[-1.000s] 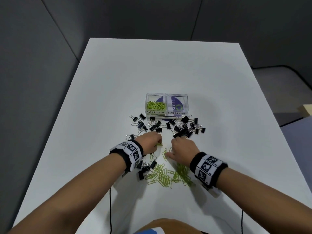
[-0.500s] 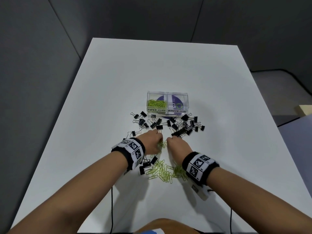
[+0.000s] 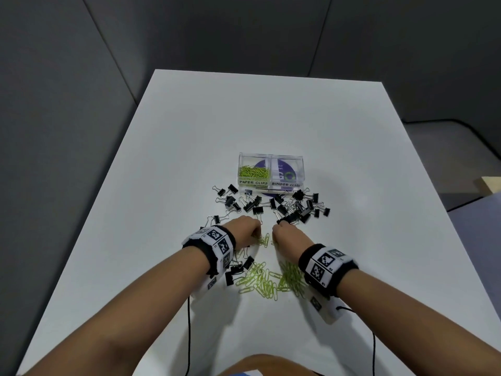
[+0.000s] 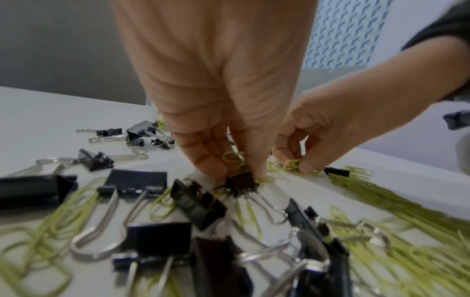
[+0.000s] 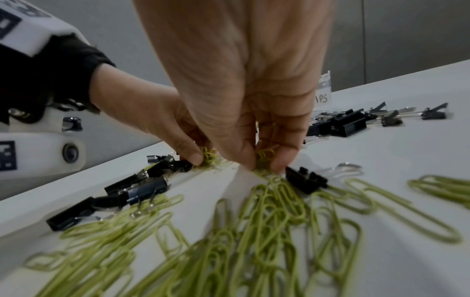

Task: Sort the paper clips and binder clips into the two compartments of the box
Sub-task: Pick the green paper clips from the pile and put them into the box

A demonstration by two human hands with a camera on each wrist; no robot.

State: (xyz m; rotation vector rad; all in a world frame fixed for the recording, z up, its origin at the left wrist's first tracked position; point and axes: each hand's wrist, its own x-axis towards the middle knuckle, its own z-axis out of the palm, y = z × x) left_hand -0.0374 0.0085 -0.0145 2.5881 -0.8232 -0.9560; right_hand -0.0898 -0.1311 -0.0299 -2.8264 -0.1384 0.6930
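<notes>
White table (image 3: 339, 137), long side running away from the person. Clear box (image 3: 272, 169) sits near the middle of it, two compartments side by side, front labels reading PAPER CLIPS and BINDER CLIPS.

Compartment under the PAPER CLIPS label holds a small heap of green clips. The BINDER CLIPS compartment shows only a purple printed disc through the bottom; no clips seen in it.

Black binder clips (image 3: 282, 206) lie scattered in a band just in front of the box, spread wider than the box on both sides. A few more binder clips lie farther from the box, by the left wristband.

Green paper clips (image 3: 267, 282) lie loose in a pile well in front of the box, between the two wrists, beyond the binder clip band.

Both hands are down at the table between that pile and the binder clip band, nearly touching each other.

Left hand (image 4: 216, 112): fingers curled, tips pinched together on a small bunch of green paper clips; one black binder clip lies right at the fingertips.

Right hand (image 5: 244, 84): thumb and fingers pinched on a few green paper clips, tips at the table surface.

Black-and-white patterned wristbands (image 3: 324, 264) on both wrists, thin black cords trailing back.
</notes>
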